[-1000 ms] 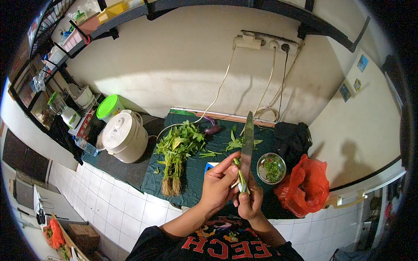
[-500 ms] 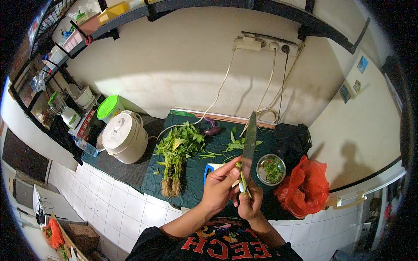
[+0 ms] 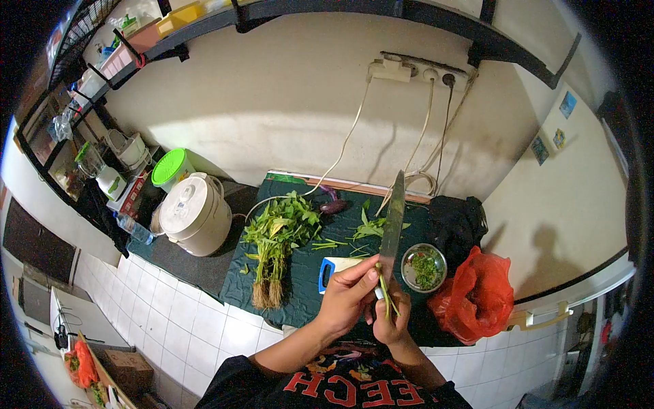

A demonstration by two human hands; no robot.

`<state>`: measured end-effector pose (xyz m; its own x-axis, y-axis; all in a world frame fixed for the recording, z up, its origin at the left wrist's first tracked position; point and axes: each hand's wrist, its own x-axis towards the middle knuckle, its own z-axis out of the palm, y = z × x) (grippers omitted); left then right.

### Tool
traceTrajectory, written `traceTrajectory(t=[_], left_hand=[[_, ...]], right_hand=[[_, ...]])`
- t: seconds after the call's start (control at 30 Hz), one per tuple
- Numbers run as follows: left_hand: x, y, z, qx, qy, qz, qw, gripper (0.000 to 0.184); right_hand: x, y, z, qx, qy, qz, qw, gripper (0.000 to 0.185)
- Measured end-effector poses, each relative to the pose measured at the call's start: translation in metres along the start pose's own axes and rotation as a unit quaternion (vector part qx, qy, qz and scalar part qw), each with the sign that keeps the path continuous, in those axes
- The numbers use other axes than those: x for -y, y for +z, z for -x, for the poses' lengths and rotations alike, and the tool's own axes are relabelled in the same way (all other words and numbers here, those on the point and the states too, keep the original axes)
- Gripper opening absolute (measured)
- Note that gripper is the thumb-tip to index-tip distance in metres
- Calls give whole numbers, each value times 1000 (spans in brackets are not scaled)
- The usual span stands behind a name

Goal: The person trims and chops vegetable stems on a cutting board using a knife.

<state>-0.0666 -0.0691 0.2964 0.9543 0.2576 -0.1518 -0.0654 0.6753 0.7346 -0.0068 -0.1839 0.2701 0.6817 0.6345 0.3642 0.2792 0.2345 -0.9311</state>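
My left hand point(image 3: 346, 296) pinches a thin green vegetable stem point(image 3: 385, 290) between thumb and forefinger. My right hand point(image 3: 393, 320) is closed around the pale handle of a long knife point(image 3: 392, 228), whose blade points up and away. The stem lies beside the blade's lower end, its tail close to my right thumb. Part of the handle is hidden by fingers. Below my left hand, a white cutting board with a blue edge point(image 3: 326, 274) is partly covered. A metal bowl point(image 3: 405, 278) right of the knife contains chopped greens point(image 3: 428, 268).
A bunch of rooted leafy greens point(image 3: 283, 228) lies left on the dark green cloth, with eggplants point(image 3: 332, 206) behind. Loose leaves point(image 3: 368, 226) are near the blade. A red plastic bag point(image 3: 477, 296) stands right, a white rice cooker point(image 3: 197, 217) left. Cords hang along the wall.
Both hands stay nearly in place. The knife tip has shifted slightly right and up, and the stem now slants lower toward my right thumb.
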Motion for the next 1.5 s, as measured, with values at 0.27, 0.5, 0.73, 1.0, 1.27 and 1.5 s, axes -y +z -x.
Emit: traceTrajectory(t=[0.27, 0.5, 0.73, 1.0, 1.27, 1.5], left_hand=[[4, -14, -18, -6, -3, 38, 999, 37], [11, -50, -34, 40, -41, 89, 994, 26], [39, -88, -57, -20, -74, 96, 992, 17], [138, -198, -118, -311, -73, -43, 947, 13], [200, -248, -192, -345, 102, -153, 920, 15], [185, -242, -165, -388, -32, -459, 799, 21]], right_hand=[[2, 7, -9, -10, 60, 6, 998, 49], [-7, 12, -7, -5, 106, -122, 987, 48], [-26, -1, 6, -22, 149, -186, 971, 44], [-42, -42, 52, -154, 245, -144, 946, 36], [-73, -64, 128, -176, 318, -32, 931, 43], [-79, -72, 148, -137, 386, 49, 911, 46]])
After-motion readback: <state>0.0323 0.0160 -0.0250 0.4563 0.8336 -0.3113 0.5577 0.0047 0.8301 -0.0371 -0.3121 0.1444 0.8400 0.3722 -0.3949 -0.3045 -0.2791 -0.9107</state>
